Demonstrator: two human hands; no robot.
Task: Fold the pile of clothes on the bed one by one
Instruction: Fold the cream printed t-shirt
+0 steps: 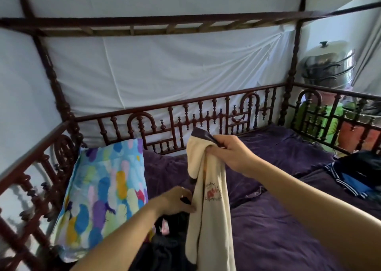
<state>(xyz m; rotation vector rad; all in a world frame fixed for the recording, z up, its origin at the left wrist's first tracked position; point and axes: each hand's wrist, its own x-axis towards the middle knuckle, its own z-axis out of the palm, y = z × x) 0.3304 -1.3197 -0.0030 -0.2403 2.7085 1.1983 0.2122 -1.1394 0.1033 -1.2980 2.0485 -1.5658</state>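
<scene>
Cream garment [208, 204], dark-trimmed, hanging bunched

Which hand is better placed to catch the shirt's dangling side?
Probably the left hand: it sits low beside the hanging cream shirt, while the right hand is busy pinching its collar up high.

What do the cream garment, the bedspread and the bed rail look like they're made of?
Cream garment: soft knit, likely cotton jersey; matte, hangs limp from the right hand, with a printed motif. Bedspread: plush, velvet-like purple; slight sheen along the creases. Bed rail: turned dark red wood, glossy, probably varnished.
</scene>
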